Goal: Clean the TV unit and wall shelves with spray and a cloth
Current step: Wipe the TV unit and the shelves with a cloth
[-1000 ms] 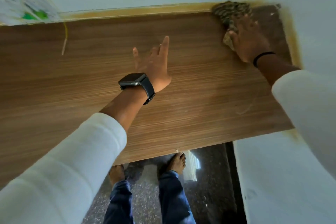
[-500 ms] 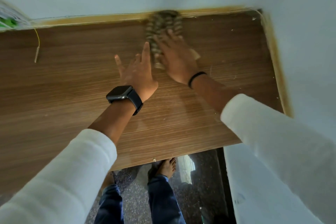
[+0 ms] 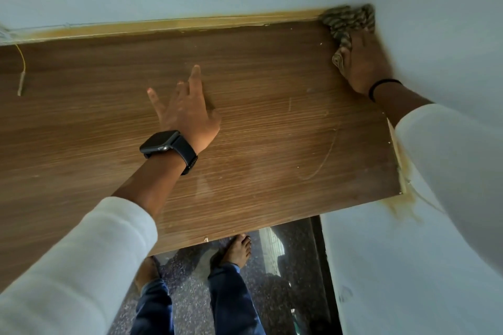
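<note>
Cloth (image 3: 347,23) back in shelf (image 3: 258,117) corner, under pressing right hand (image 3: 364,65); left hand (image 3: 185,111) released, flat.

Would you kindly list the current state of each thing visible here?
cloth: bunched, pressed into the shelf's far right corner
right hand: pressing on the cloth
left hand: fingers spread, resting on the shelf
shelf: dusty, faint smear marks
watch: on left wrist

right hand (image 3: 363,62) + cloth (image 3: 347,22) swept from upper centre of shelf (image 3: 258,106) back to upper right corner of frame, against the wall; left hand (image 3: 187,114) same spot
</note>
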`<action>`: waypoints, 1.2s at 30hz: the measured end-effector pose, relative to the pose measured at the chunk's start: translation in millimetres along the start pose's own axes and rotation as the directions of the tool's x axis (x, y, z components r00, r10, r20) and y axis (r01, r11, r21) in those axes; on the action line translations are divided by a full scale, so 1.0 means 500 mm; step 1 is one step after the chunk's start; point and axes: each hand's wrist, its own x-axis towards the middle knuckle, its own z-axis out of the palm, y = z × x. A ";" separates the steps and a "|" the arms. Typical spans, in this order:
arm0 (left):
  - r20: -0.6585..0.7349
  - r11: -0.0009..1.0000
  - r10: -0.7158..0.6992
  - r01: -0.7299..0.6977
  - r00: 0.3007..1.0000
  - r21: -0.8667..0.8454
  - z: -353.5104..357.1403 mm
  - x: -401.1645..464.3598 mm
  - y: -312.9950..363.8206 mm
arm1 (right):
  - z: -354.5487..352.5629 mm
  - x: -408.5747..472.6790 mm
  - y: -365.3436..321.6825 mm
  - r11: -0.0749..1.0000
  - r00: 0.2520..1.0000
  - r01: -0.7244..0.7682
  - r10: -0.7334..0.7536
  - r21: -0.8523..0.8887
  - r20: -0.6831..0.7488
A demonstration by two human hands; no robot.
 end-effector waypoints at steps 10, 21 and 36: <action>0.037 1.000 0.000 0.001 0.999 -0.026 0.004 -0.028 0.014 | 0.038 -0.106 -0.052 0.981 0.989 -0.115 0.128 0.155 -0.077; -0.051 0.989 0.051 -0.057 0.997 -0.138 0.008 -0.036 -0.015 | 0.094 -0.214 -0.182 0.953 0.952 -0.295 0.300 0.077 -0.066; -0.145 0.976 0.059 -0.088 0.988 -0.198 0.034 -0.128 -0.076 | 0.099 -0.308 -0.241 0.888 0.883 0.458 -0.452 -0.027 0.126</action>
